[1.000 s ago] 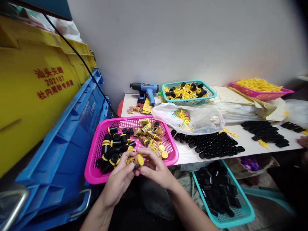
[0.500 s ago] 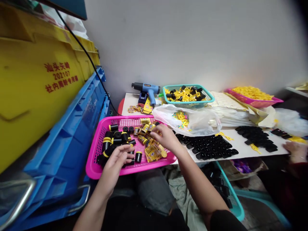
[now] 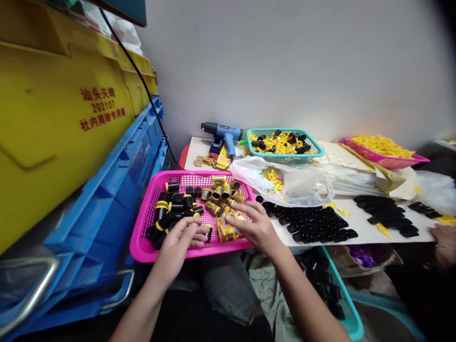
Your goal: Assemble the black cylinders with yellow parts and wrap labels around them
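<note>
A pink basket (image 3: 140, 256) holds black cylinders with yellow rims (image 3: 176, 207) on its left side and yellow printed sleeves (image 3: 213, 208) on its right. My left hand (image 3: 180, 236) hovers over the basket's near side, fingers loosely bent and apart, with nothing visible in them. Beside its fingertips lies one black cylinder (image 3: 209, 232). My right hand (image 3: 257, 226) reaches over the basket's right rim with fingers stretched out above a flat stack of yellow printed sleeves (image 3: 227, 230). Its fingertips are at the stack; whether they touch it I cannot tell.
Behind the basket lie a blue heat gun (image 3: 228, 133), a teal basket (image 3: 322, 151) and a plastic bag (image 3: 302, 183) of yellow pieces. Rows of black parts (image 3: 309, 221) cover the table to the right. Blue crates (image 3: 107, 190) stand left. Another person's hand (image 3: 445, 240) is at far right.
My right hand has moved down and toward me, from the loose sleeves to the flat stack. My left hand has shifted slightly right, toward the single black cylinder. The view has turned slightly left.
</note>
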Demonstrator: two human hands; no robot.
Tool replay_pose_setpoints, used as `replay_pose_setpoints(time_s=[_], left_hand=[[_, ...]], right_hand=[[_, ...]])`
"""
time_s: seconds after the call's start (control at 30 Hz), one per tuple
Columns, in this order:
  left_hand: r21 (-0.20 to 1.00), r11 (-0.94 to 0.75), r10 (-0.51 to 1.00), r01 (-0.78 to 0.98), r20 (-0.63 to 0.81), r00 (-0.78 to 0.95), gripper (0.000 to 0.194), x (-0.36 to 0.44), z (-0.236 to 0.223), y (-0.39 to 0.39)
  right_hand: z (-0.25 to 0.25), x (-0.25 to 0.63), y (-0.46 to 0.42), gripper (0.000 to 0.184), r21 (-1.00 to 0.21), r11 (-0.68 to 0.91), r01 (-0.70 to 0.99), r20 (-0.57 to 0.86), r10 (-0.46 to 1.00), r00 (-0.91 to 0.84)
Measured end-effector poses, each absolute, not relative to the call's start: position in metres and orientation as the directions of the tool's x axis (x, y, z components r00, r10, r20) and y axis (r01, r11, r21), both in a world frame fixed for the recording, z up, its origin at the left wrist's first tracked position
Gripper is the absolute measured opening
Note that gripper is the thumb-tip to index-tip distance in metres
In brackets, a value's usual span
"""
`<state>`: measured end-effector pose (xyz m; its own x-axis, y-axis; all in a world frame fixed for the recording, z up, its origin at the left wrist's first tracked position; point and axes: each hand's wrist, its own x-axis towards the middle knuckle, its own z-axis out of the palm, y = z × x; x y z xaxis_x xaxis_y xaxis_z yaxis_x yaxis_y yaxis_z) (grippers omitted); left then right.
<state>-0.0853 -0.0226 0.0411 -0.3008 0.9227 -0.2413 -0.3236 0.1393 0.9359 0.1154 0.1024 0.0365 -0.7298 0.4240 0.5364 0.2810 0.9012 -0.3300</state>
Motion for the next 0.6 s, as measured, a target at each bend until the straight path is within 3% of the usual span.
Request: replay_pose_setpoints(time_s=[0.07, 0.17, 0.23, 0.3, 0.37, 0.47, 0.53, 0.6], left_hand=[[0.921, 0.144, 0.935, -0.361, -0.246, -0.255, 0.038, -0.077, 0.043, -0.019], [0.916, 0.104, 0.945, -0.388, -0.213, -0.25, 0.046, -0.068, 0.044, -0.013], [0.927, 0.073, 0.93, -0.367, -0.197, -0.31, 0.046, -0.068, 0.042, -0.012], [0.94, 0.054, 0.909, -0.338, -0.186, -0.373, 0.044, -0.069, 0.041, -0.011], [0.946, 0.048, 0.895, -0.321, -0.183, -0.407, 0.044, -0.071, 0.04, -0.011], [0.949, 0.012, 0.863, -0.317, -0.17, -0.476, 0.041, -0.071, 0.041, -0.011], [0.947, -0.036, 0.829, -0.32, -0.15, -0.539, 0.039, -0.069, 0.041, -0.012], [0.941, -0.044, 0.826, -0.335, -0.154, -0.542, 0.041, -0.067, 0.04, -0.015]], right_hand=[[0.028, 0.118, 0.087, 0.041, -0.314, 0.931, 0.187, 0.646, 0.354, -0.676], [0.019, 0.116, 0.07, 0.044, -0.331, 0.936, 0.119, 0.695, 0.327, -0.64], [0.018, 0.111, 0.064, 0.036, -0.483, 0.868, 0.117, 0.671, 0.453, -0.587], [0.022, 0.105, 0.06, 0.032, -0.766, 0.639, 0.067, 0.513, 0.671, -0.535], [0.027, 0.097, 0.058, 0.036, -0.958, 0.288, -0.01, 0.243, 0.787, -0.567], [0.033, 0.083, 0.056, 0.05, -0.999, -0.034, 0.01, -0.032, 0.727, -0.686], [0.033, 0.073, 0.057, 0.051, -0.992, -0.124, -0.001, -0.09, 0.728, -0.679], [0.034, 0.064, 0.058, 0.042, -0.978, -0.168, -0.123, -0.065, 0.808, -0.586]])
